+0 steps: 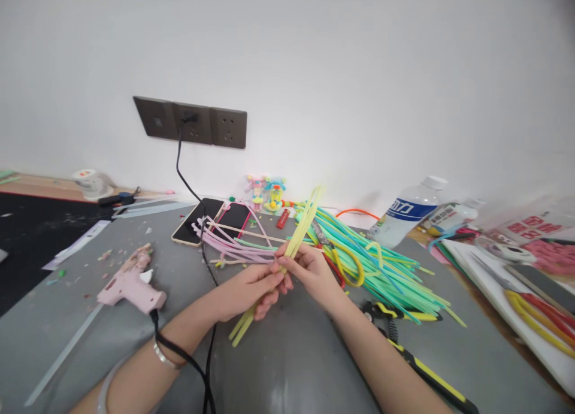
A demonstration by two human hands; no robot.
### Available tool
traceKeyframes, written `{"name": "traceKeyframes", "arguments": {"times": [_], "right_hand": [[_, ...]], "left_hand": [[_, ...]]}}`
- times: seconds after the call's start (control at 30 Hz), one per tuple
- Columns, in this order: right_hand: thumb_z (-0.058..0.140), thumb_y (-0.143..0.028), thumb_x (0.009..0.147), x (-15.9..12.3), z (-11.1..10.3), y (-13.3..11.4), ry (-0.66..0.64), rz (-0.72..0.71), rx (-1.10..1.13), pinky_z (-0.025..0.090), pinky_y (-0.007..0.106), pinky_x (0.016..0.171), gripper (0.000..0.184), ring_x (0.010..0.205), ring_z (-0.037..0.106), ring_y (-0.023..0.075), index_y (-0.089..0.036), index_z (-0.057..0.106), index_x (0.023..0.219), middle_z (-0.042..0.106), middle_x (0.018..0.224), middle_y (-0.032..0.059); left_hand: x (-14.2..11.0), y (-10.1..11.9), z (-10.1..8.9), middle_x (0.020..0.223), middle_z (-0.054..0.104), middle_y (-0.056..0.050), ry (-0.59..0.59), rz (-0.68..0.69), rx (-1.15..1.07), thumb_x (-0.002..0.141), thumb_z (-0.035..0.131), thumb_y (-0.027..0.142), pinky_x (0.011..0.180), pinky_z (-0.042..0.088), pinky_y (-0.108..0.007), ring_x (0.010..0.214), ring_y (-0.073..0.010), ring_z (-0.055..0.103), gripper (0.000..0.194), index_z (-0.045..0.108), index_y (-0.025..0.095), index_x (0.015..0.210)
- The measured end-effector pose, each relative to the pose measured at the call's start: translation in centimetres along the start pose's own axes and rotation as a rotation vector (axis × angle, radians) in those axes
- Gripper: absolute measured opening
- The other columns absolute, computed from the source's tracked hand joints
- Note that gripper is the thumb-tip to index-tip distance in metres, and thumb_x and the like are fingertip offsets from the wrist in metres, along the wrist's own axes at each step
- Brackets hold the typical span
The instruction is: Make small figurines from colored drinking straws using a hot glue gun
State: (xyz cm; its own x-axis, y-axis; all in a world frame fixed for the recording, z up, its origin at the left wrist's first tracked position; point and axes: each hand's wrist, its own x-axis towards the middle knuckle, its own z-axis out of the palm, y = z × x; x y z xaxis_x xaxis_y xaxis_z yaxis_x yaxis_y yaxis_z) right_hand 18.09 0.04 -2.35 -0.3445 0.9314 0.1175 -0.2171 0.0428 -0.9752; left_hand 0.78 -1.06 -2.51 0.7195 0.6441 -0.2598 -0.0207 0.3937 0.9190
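Note:
Both my hands are closed round a small bundle of yellow pipe cleaners [302,231] held slantwise over the grey mat. My left hand [256,288] grips the bundle lower down, where its ends stick out toward me. Just above, the fingers of my right hand [308,270] pinch it, and the upper ends fan out toward the wall. Behind my left hand lie pink-purple pipe cleaners [238,243]. To the right of my right hand is a large pile of green and yellow pipe cleaners [386,267], with yellow-and-red-handled scissors [353,269] on it.
A pink glue gun [131,289] lies left, its black cable [204,246] crossing the mat. Two phones [197,221] and small pipe-cleaner figures [274,192] are near the wall. Black-and-yellow pliers [422,369] lie right; a bottle [411,213] stands behind the green pile.

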Motion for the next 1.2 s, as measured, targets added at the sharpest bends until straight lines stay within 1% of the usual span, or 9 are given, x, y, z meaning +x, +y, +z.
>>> {"name": "traceKeyframes", "arguments": {"times": [0.17, 0.27, 0.37, 0.43, 0.6, 0.77, 0.87, 1.0, 1.2], "right_hand": [[0.07, -0.043, 0.085, 0.2, -0.5, 0.8, 0.05, -0.023, -0.09, 0.051, 0.025, 0.05, 0.029, 0.051, 0.06, 0.0119, -0.02, 0.062, 0.102, 0.07, 0.079, 0.002], [0.061, -0.043, 0.091, 0.4, -1.7, 1.0, 0.296, -0.185, -0.303, 0.058, 0.033, 0.064, 0.038, 0.074, 0.067, 0.0189, -0.022, 0.054, 0.122, 0.069, 0.109, 0.0108], [0.058, -0.032, 0.093, 0.3, -2.9, 0.5, 0.538, -0.436, -0.776, 0.055, 0.047, 0.09, 0.051, 0.111, 0.061, 0.0287, -0.019, 0.042, 0.14, 0.055, 0.132, 0.0193], [0.055, -0.022, 0.094, 0.0, -3.2, -0.1, 0.494, -0.58, -1.08, 0.044, 0.053, 0.104, 0.054, 0.131, 0.049, 0.032, -0.019, 0.039, 0.145, 0.049, 0.141, 0.0207], [0.045, -0.01, 0.097, -0.6, -1.9, -0.7, 0.049, -0.642, -1.406, 0.019, 0.064, 0.117, 0.047, 0.145, 0.036, 0.0305, -0.027, 0.047, 0.141, 0.053, 0.146, 0.0119], [0.046, -0.014, 0.1, -0.9, -1.2, -0.6, -0.017, -0.659, -1.365, 0.01, 0.064, 0.119, 0.036, 0.122, 0.059, 0.0255, -0.025, 0.056, 0.133, 0.071, 0.117, 0.0081], [0.046, -0.014, 0.1, -0.9, -1.5, -0.7, -0.016, -0.717, -1.338, 0.031, 0.056, 0.114, 0.039, 0.096, 0.066, 0.0209, -0.027, 0.056, 0.136, 0.072, 0.099, 0.0066], [0.045, -0.013, 0.1, -1.1, -1.5, -0.9, -0.014, -0.738, -1.226, 0.053, 0.036, 0.078, 0.039, 0.085, 0.064, 0.0217, -0.023, 0.058, 0.135, 0.068, 0.093, 0.01], [0.042, -0.027, 0.103, -1.4, 0.5, -0.7, -0.009, -0.293, -0.725, 0.045, 0.025, 0.054, 0.023, 0.058, 0.056, 0.0137, -0.022, 0.064, 0.103, 0.06, 0.072, 0.001]], "left_hand": [[0.2, 0.1, -0.1, 0.056, 0.026, 0.012, 0.044, -0.036, -0.082, 0.087, 0.058, 0.06, 0.039, 0.017, -0.013, 0.044, -0.0027, 0.015, 0.044, 0.044, 0.019, 0.077], [0.2, 0.5, -0.1, 0.054, 0.026, 0.012, 0.122, -0.021, -0.093, 0.087, 0.058, 0.057, 0.039, 0.013, -0.015, 0.044, -0.003, 0.013, 0.044, 0.04, 0.02, 0.072], [0.2, 0.8, 0.0, 0.052, 0.027, 0.012, 0.195, -0.03, -0.102, 0.091, 0.054, 0.05, 0.039, 0.013, -0.016, 0.042, -0.0033, 0.012, 0.038, 0.04, 0.02, 0.071], [0.2, 0.8, 0.0, 0.05, 0.027, 0.012, 0.223, -0.039, -0.093, 0.092, 0.051, 0.045, 0.039, 0.015, -0.017, 0.04, -0.0035, 0.013, 0.035, 0.04, 0.02, 0.07], [0.2, 0.6, -0.1, 0.047, 0.033, 0.01, 0.179, 0.054, -0.035, 0.092, 0.047, 0.04, 0.039, 0.02, -0.02, 0.037, -0.0051, 0.023, 0.033, 0.039, 0.021, 0.066], [0.3, 0.2, -0.5, 0.047, 0.038, 0.007, 0.151, 0.175, 0.086, 0.097, 0.042, 0.042, 0.045, 0.027, -0.023, 0.041, -0.0078, 0.031, 0.039, 0.039, 0.021, 0.064], [0.3, 0.2, -0.5, 0.047, 0.039, 0.006, 0.162, 0.233, 0.149, 0.098, 0.04, 0.045, 0.048, 0.027, -0.024, 0.044, -0.0089, 0.032, 0.042, 0.038, 0.021, 0.063], [0.0, 0.6, -0.1, 0.052, 0.042, 0.006, 0.191, 0.319, 0.172, 0.098, 0.04, 0.047, 0.052, 0.029, -0.025, 0.048, -0.0094, 0.035, 0.041, 0.038, 0.021, 0.066], [0.1, 1.1, 0.1, 0.057, 0.048, 0.003, 0.298, 0.372, 0.132, 0.094, 0.046, 0.054, 0.057, 0.035, -0.025, 0.055, -0.0111, 0.042, 0.045, 0.043, 0.02, 0.065]]}}
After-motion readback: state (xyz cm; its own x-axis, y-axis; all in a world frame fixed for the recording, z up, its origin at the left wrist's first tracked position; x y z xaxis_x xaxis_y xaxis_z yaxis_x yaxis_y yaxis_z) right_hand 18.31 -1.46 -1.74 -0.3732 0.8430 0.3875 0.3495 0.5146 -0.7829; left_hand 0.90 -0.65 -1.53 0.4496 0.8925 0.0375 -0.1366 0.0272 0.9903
